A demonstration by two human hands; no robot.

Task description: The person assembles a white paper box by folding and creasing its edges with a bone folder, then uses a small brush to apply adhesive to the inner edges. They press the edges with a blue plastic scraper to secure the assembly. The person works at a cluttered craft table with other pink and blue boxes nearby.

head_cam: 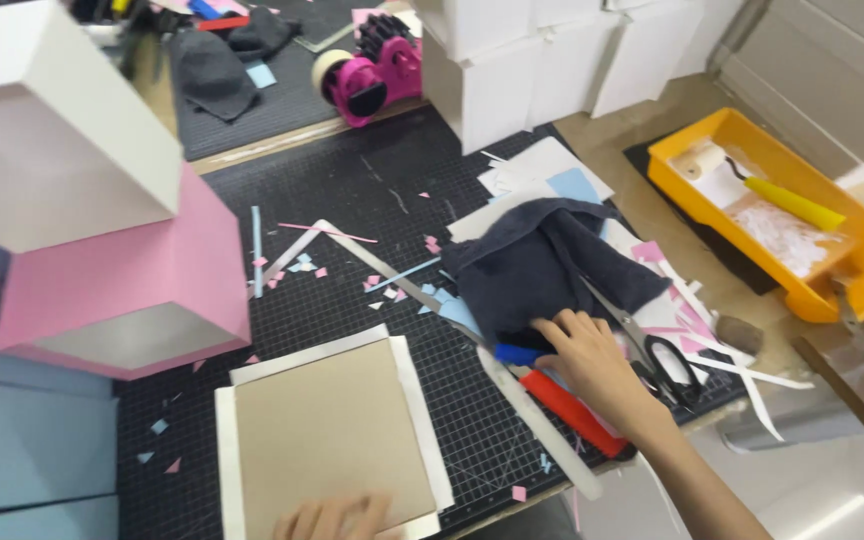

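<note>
The right hand [592,365] reaches across the black cutting mat [372,190], fingers [552,325] spread apart and resting on the edge of a dark cloth [542,265], just beside a blue tool [517,354] and black-handled scissors [667,365]. The left hand [337,518] lies flat, fingers together, on the brown cardboard panel [327,430] near the surface edge.

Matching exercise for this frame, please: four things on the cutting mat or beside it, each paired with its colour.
Things:
1. tape dispenser
2. roller tray
3. cloth
4. scissors, beside the right hand

Colours:
A. black handles
B. pink
C. dark navy
D. orange-yellow

Pairs: 1-B, 2-D, 3-C, 4-A
</note>
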